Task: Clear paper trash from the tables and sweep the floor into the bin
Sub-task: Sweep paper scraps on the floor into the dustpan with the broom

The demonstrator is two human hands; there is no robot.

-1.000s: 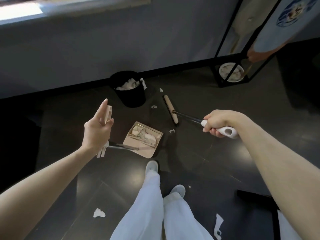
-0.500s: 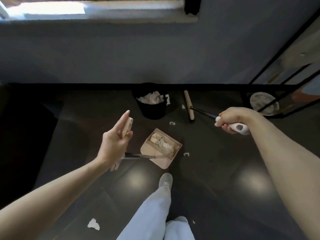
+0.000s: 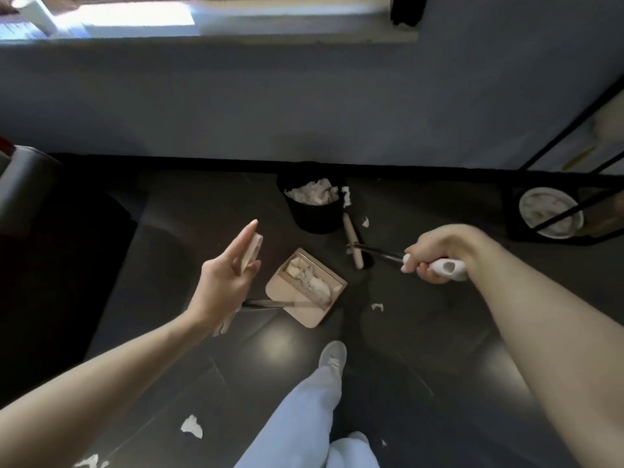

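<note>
You're drawing the broom back from beside the bin toward the dustpan, with your right hand wrapping its white grip. Your left hand is pinching the dustpan's handle, fingers straight. Crumpled paper is sitting in the pan, and scraps are still waiting on the floor.
</note>
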